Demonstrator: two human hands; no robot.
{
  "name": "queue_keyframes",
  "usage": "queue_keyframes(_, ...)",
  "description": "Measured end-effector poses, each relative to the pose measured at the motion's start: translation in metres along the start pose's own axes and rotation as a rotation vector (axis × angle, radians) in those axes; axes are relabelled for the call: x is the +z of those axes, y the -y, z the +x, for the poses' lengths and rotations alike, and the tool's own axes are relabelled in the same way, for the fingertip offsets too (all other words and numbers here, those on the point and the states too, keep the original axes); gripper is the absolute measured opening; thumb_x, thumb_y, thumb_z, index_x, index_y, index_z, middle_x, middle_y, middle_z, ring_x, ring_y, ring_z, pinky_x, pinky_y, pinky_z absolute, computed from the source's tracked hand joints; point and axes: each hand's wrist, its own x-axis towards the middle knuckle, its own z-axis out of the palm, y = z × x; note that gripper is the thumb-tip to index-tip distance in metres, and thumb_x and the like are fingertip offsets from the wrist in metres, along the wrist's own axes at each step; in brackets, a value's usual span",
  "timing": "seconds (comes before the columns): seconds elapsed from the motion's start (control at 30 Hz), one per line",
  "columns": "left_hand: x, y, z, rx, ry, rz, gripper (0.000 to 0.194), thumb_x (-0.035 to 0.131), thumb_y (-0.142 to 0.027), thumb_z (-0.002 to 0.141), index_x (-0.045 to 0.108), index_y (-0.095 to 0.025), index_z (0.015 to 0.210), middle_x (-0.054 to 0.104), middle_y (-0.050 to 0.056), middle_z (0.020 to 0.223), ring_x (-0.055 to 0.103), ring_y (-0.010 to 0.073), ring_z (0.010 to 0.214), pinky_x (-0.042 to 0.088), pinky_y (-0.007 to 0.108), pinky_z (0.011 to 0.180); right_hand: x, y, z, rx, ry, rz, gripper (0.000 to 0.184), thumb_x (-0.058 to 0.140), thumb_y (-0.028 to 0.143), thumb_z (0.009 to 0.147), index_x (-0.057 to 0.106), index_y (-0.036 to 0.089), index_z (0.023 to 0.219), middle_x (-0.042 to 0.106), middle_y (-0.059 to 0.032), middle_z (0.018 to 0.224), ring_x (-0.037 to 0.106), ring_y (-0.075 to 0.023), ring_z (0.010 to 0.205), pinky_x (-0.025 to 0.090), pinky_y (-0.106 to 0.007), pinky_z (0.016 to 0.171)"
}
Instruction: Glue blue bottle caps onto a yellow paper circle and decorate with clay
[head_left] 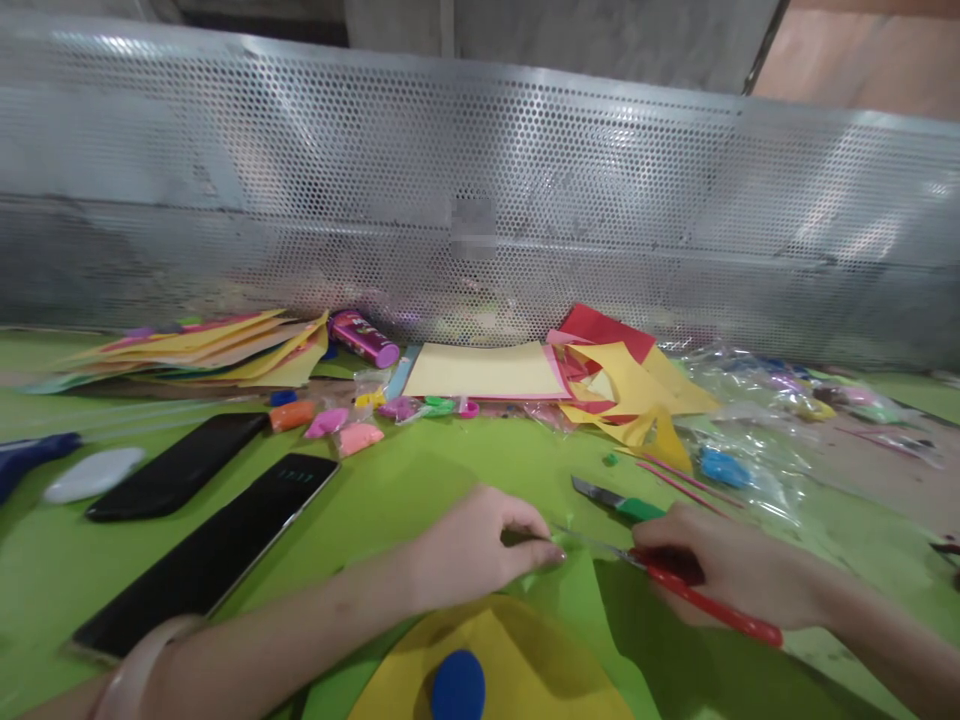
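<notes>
My right hand (pixel 720 565) is closed around the red handles of a pair of scissors (pixel 709 600). The blades point left, their tips close to the fingertips of my left hand (pixel 487 540). My left thumb and forefinger are pinched together; whatever is between them is too small or too green against the surface to make out. Below, at the bottom edge, is a yellow paper shape (pixel 517 650) with a blue oval (pixel 459 686) on it. Just beyond the scissors lies a utility knife (pixel 611 496) with a green handle, partly behind my right hand.
Two dark phones (pixel 217 550) (pixel 184 465) lie at left. Coloured paper sheets (pixel 225 350), a purple tub (pixel 364 337) and small clay packets (pixel 360 437) line the back. Yellow paper scraps (pixel 630 385) and clear plastic bags (pixel 780 470) lie at right. A perforated metal panel (pixel 480 200) stands behind.
</notes>
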Motion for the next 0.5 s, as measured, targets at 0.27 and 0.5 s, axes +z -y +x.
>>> queue_keyframes(0.27, 0.001, 0.001, -0.001, -0.005, 0.014, 0.036, 0.027, 0.054, -0.038, 0.079, 0.063, -0.016, 0.066, 0.052, -0.003, 0.057, 0.040, 0.0090, 0.053, 0.029, 0.021, 0.049, -0.002, 0.002, -0.004, -0.038, 0.021, 0.036, 0.021, 0.038, 0.004, 0.062, 0.046, 0.021, 0.054, 0.057, 0.0057, 0.052, 0.053, -0.0125, 0.051, 0.038, -0.023, 0.055)
queue_keyframes(0.5, -0.006, 0.006, 0.002, -0.057, -0.037, -0.045, 0.027, 0.053, -0.042, 0.080, 0.056, -0.018, 0.068, 0.051, -0.004, 0.059, 0.043, 0.0099, 0.054, 0.030, 0.022, 0.052, 0.000, -0.014, 0.004, 0.016, -0.210, -0.024, 0.016, 0.047, 0.022, 0.078, 0.046, 0.021, 0.062, 0.054, 0.0026, 0.058, 0.048, -0.0136, 0.052, 0.035, -0.024, 0.050)
